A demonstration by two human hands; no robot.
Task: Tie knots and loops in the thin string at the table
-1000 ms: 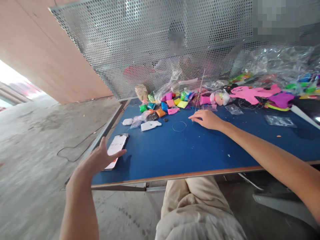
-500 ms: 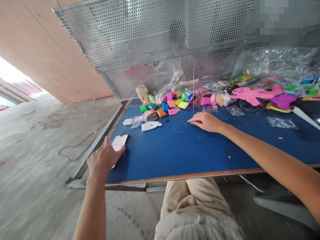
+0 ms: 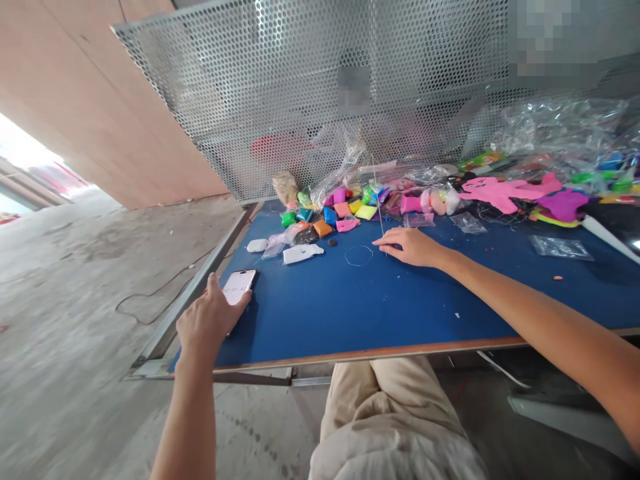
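Observation:
My left hand (image 3: 206,319) lies over a phone (image 3: 237,287) at the table's left end, its thumb along one edge and its fingers along the other. The lit phone screen shows timer digits, partly covered by the hand. A thin, pale wire (image 3: 379,203) rises almost upright from my right hand (image 3: 409,247), pinched between thumb and fingertips. Just left of those fingertips, a thin pale ring (image 3: 359,256) rests on the blue table (image 3: 330,313). The wire's lower end is hard to make out.
Colourful clay packets (image 3: 343,210) line the table's back before a perforated metal screen (image 3: 300,80). A white packet (image 3: 303,253) and a white case (image 3: 257,245) sit at left. Pink figure (image 3: 505,192), clear bags (image 3: 560,247) and plastic wrap are at right.
My left hand has moved right and closed in around the phone. In my right hand, the wire has swung from leaning right to leaning slightly left; that hand has shifted slightly left.

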